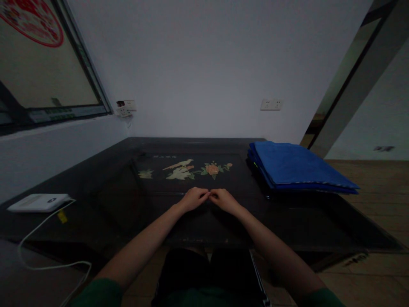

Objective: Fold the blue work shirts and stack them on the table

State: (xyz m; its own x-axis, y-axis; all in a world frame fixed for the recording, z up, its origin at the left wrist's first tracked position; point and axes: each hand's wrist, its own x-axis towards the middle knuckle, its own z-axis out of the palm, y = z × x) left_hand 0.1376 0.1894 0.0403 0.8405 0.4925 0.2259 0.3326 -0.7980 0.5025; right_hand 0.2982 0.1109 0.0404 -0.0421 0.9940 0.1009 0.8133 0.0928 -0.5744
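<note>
As left hand (194, 198) meets right hand (225, 200) inside open tabletop's (105, 213) edge (223, 244), grip is unclear.

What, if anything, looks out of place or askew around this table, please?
The white socket block by the left-hand wall outlet sits tilted, whereas the right-hand double outlet is level. The blue fabric stack also seems to overhang the right edge of the black table. I see no spill.
</note>
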